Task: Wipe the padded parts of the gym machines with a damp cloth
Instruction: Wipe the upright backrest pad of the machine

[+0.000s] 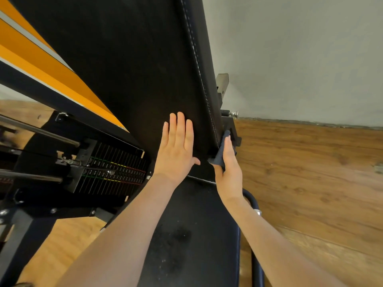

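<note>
Right hand (229,166) grasps dark cloth (220,154) | left hand (176,150) flat, released, on stitched backrest pad (134,69)

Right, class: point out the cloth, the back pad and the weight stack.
cloth (220,155): head view, dark fold beside the right hand.
back pad (145,69): head view, black face.
weight stack (116,172): head view, labelled plates.

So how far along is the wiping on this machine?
Hard to call anything finished. The seat pad shows dark patches and pale specks, so it may be damp or still unwiped. In hand: the right hand presses a dark cloth against the back pad's right edge, low down, while the left hand rests flat on its face. Left: the tall back pad above and any other machines.
</note>
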Tool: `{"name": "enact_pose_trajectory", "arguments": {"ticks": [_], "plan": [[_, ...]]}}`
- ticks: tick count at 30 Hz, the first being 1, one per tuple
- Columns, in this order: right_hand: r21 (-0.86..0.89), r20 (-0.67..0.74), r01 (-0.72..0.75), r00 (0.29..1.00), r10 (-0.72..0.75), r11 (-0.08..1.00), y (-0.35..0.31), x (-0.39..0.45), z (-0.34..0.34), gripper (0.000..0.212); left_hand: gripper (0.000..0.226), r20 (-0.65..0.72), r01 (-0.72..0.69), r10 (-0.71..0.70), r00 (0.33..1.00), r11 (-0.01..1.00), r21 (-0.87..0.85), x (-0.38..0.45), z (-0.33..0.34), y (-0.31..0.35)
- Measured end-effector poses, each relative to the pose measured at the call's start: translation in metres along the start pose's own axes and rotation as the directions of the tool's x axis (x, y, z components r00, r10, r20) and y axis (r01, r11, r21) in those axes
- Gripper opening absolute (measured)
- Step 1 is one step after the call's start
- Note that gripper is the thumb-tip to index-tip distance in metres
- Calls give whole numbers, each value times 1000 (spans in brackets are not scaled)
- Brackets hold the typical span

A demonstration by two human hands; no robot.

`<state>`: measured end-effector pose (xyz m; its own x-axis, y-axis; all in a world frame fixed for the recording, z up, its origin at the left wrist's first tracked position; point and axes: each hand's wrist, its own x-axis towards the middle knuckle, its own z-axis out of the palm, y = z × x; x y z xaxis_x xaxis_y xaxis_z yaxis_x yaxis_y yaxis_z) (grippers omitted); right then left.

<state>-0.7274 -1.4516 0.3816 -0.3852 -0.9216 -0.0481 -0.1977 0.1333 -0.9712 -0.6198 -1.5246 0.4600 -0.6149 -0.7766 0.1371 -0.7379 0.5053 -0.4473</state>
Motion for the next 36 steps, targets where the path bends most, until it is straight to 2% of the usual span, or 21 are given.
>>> {"name": "enact_pose_trajectory", "arguments": {"ticks": [3,7,9,11,13,17,22,25,29,33,36], "plan": [[6,-14,35,999,-35,999,8,-3,1,80,136,96,-7,6,995,1000,7,-17,13,9],[92,47,-33,998,29,995,8,-4,-6,75,136,123,26,-26,992,1000,-1,-19,19,18],[162,17,-6,1000,4,987,-2,-2,-11,72,133,108,25,-24,994,1000,-6,-19,21,18],[217,-38,97,995,-91,971,-19,3,-12,71,130,76,25,-23,997,999,-21,-21,24,18],[214,-65,145,989,-135,966,-33,12,-8,72,130,45,24,-22,999,999,-36,-22,25,18],[277,-38,107,994,-100,955,-35,18,-1,79,131,-5,-12,11,1000,998,-64,-25,26,10],[445,-2,37,999,-41,895,-40,15,-5,67,130,-35,-38,36,999,997,-63,-27,25,4],[418,27,90,993,-111,904,-43,14,-5,79,128,-23,-27,26,999,999,-33,-28,27,6],[372,28,104,992,-123,922,-38,17,-3,63,125,-46,-22,19,999,998,-61,-27,30,7],[341,-102,103,992,-72,934,-37,24,7,58,118,-103,2,-14,995,994,-113,-23,23,6],[249,-201,133,976,-83,959,-34,27,14,57,118,-116,15,-29,993,992,-125,-13,19,4]]}}
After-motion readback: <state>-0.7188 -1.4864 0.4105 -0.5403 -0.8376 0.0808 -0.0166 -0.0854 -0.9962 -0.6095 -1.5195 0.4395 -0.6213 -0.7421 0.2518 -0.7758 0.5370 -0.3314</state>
